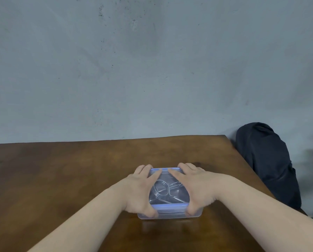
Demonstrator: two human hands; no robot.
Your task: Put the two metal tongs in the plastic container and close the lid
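Note:
A clear plastic container [170, 215] with a blue-rimmed lid [168, 207] on top of it stands on the wooden table, near its front middle. Through the lid I see the metal tongs [163, 191] lying inside, their wire loops crossing. My left hand [141, 190] lies flat over the lid's left side, fingers at the far edge and thumb hooked on the near rim. My right hand [194, 186] mirrors it on the right side. Both hands grip the container and press on the lid.
The brown wooden table [61, 179] reaches back to a grey wall [152, 70]. A black bag or cloth-covered object [266, 164] stands just off the table's right edge.

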